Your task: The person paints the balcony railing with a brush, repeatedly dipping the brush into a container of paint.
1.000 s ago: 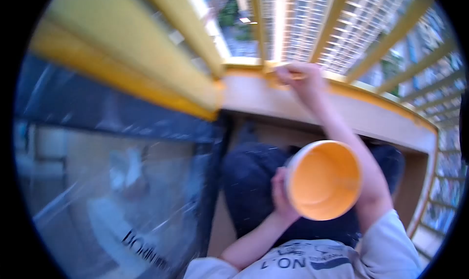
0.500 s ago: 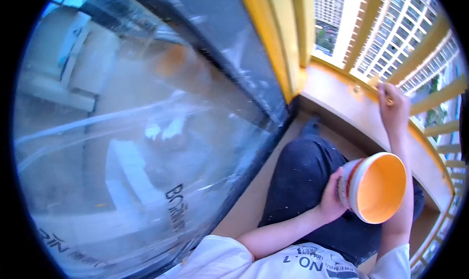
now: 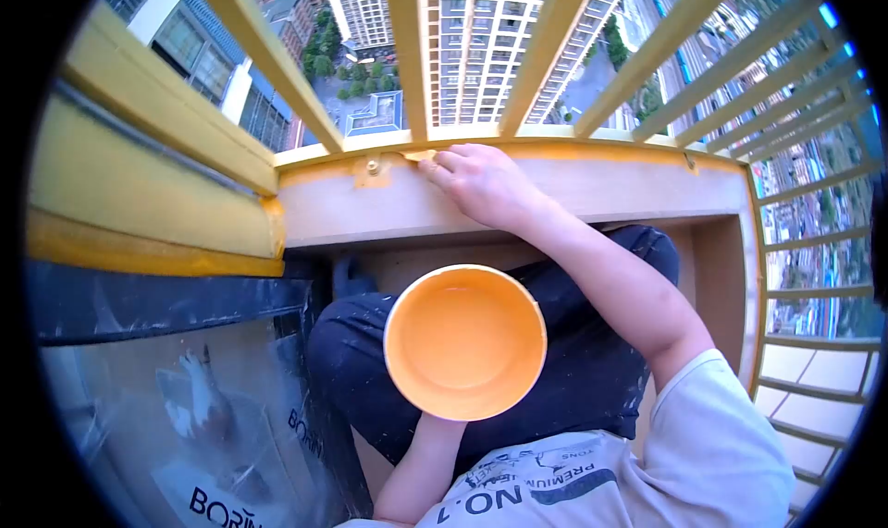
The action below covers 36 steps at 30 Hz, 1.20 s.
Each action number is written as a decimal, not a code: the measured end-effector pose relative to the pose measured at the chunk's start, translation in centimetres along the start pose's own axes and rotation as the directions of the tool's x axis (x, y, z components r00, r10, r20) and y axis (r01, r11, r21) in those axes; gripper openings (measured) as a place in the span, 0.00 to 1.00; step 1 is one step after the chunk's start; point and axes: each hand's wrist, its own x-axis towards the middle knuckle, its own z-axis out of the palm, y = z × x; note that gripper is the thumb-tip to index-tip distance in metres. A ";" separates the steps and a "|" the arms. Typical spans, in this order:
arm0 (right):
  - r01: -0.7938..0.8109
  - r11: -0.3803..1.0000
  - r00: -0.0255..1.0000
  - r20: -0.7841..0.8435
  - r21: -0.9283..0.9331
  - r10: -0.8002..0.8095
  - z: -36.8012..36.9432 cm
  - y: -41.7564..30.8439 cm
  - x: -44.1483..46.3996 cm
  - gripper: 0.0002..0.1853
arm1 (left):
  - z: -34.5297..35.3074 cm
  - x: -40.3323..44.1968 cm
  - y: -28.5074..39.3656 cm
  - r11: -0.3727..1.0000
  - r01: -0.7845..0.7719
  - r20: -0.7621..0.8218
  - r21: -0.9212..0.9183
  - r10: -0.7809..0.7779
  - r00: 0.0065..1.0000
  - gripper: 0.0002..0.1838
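A round paint bucket (image 3: 464, 343), orange inside, is held over my lap with its mouth facing up toward me. My left hand is hidden beneath and behind it; only the wrist (image 3: 442, 433) and forearm show. My right hand (image 3: 486, 184) is at the top edge of the pale ledge (image 3: 370, 212), its fingers closed on a small yellow tool (image 3: 419, 156) whose kind I cannot make out. Left of those fingers sits a bolt (image 3: 374, 166) in an orange paint patch. An orange strip (image 3: 573, 151) runs along the ledge beneath the railing.
Yellow railing bars (image 3: 407, 56) rise beyond the ledge, with tall buildings and streets far below. A wide yellow post (image 3: 157, 112) stands at the left. Below it is a dark-framed glass panel (image 3: 185, 417) under plastic film. My bent legs (image 3: 592, 343) fill the narrow floor.
My view has swung right toward the railing, so the glass panel takes up less of it. The bucket now shows its open mouth more squarely. The right hand stays at the ledge's edge near the bolt.
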 end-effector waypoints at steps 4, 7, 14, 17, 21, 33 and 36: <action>-0.220 0.968 0.975 -0.018 -0.117 0.219 -4.4 3.0 -7.1 0.15 | 0.5 -0.1 -0.1 0.995 -0.037 0.032 -0.097 0.041 0.999 0.43; -0.404 0.913 0.913 -0.075 -0.051 0.400 -7.2 2.2 -9.2 0.13 | 0.8 0.3 -0.4 0.992 -0.039 0.021 -0.120 0.042 0.999 0.44; -0.375 0.659 0.792 -0.144 0.652 0.593 -1.5 0.7 -1.1 0.09 | 0.8 0.7 -0.6 0.996 -0.085 0.019 -0.032 0.086 0.996 0.43; -0.320 0.794 0.840 -0.232 0.517 0.490 -2.0 0.3 -0.3 0.07 | 0.3 0.2 -0.4 0.987 -0.090 -0.008 -0.135 0.089 0.996 0.43; -0.170 0.928 0.921 -0.280 0.333 0.269 -2.2 -2.6 1.0 0.07 | 1.0 0.2 -0.2 0.997 -0.060 0.021 -0.047 0.061 0.998 0.44; -0.126 0.990 0.991 0.029 -0.060 0.128 -15.2 -7.4 14.3 0.08 | -1.2 -1.1 0.3 0.990 0.030 -0.047 -0.138 -0.037 0.998 0.37; -0.180 0.974 0.939 0.270 -0.137 0.211 -6.2 -5.1 15.1 0.08 | -1.1 -0.5 0.2 0.999 -0.032 -0.080 -0.041 0.029 0.996 0.38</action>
